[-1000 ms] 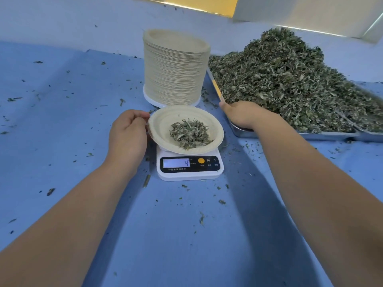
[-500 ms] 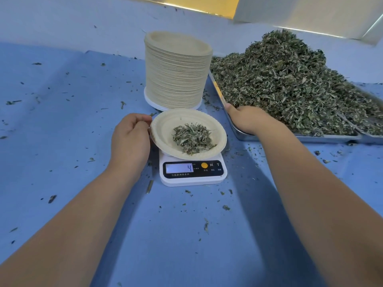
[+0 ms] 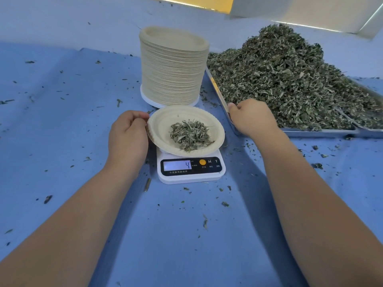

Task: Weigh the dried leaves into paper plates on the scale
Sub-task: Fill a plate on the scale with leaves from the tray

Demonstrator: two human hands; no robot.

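Holding paper plate (image 3: pixel 165 125) left rim: left hand (image 3: pixel 127 139); right hand (image 3: pixel 251 119): tray (image 3: pixel 310 132).

Centre frame, left hand (image 3: pixel 128 139) grips the paper plate (image 3: pixel 165 121) on the scale (image 3: pixel 190 177); right hand (image 3: pixel 251 119) seemingly pinches the tray (image 3: pixel 321 132) rim

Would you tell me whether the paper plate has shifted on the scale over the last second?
No: the paper plate still sits in the same spot above the scale, with the left hand holding its rim.
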